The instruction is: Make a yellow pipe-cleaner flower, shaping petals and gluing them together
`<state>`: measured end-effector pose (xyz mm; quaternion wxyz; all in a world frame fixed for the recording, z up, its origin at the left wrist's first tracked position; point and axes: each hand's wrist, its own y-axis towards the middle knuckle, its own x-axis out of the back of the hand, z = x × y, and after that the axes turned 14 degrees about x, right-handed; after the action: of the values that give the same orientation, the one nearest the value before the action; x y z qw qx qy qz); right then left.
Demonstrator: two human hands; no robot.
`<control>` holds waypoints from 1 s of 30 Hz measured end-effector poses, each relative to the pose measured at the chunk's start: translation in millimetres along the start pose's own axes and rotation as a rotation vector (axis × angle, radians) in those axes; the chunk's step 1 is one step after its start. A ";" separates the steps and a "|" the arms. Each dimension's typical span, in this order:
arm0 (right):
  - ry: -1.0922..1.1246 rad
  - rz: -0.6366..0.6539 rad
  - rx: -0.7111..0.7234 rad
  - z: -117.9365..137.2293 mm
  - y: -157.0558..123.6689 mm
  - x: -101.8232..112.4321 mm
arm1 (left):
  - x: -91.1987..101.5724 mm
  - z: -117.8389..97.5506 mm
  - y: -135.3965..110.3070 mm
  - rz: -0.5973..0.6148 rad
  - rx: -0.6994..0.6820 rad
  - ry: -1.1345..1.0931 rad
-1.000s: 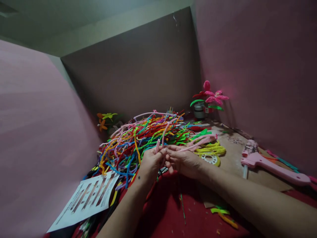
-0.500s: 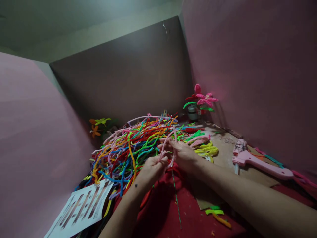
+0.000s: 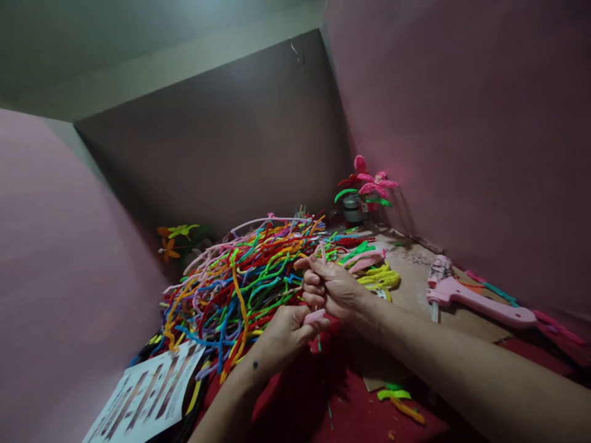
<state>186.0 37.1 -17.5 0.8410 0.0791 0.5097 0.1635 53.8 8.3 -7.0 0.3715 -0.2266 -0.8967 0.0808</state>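
In the head view, both hands are close together in front of the heap. My right hand [image 3: 336, 290] is closed round a pink pipe cleaner [image 3: 322, 252], whose upper end sticks up past the thumb. Just below, my left hand [image 3: 287, 329] pinches a lower pink part between thumb and fingers. Most of the pink piece is hidden inside the hands. A thin green strand [image 3: 330, 413] shows beneath them over the red cloth [image 3: 295, 394]. Behind the hands lies a big heap of many-coloured pipe cleaners [image 3: 265, 271].
A pink glue gun [image 3: 484, 304] lies at right on a cardboard sheet [image 3: 413, 289]. Yellow pipe cleaners [image 3: 381, 277] are bundled behind my right wrist. Pink pipe-cleaner flowers [image 3: 377, 183] stand at the back, orange flowers [image 3: 170, 247] at left. A printed sheet [image 3: 148, 394] lies front left.
The open pink loop between the hands has been drawn in and is now mostly covered. My right fingers have curled into a fist; my left hand has moved slightly down. The view has shifted slightly.
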 end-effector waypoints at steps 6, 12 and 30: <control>-0.027 -0.117 -0.001 7.0 0.2 -5.4 | -3.3 -2.5 -2.7 0.065 0.013 -0.009; 0.021 -0.098 0.100 6.9 -1.2 -9.5 | -3.5 2.0 1.2 0.119 0.082 -0.107; -0.368 0.323 0.002 44.2 10.7 7.6 | 49.2 23.1 -0.5 0.065 0.027 -0.608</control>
<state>226.3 51.3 0.1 0.8825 0.1889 0.3286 0.2783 6.8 31.4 7.7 0.0862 -0.2156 -0.9579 0.1689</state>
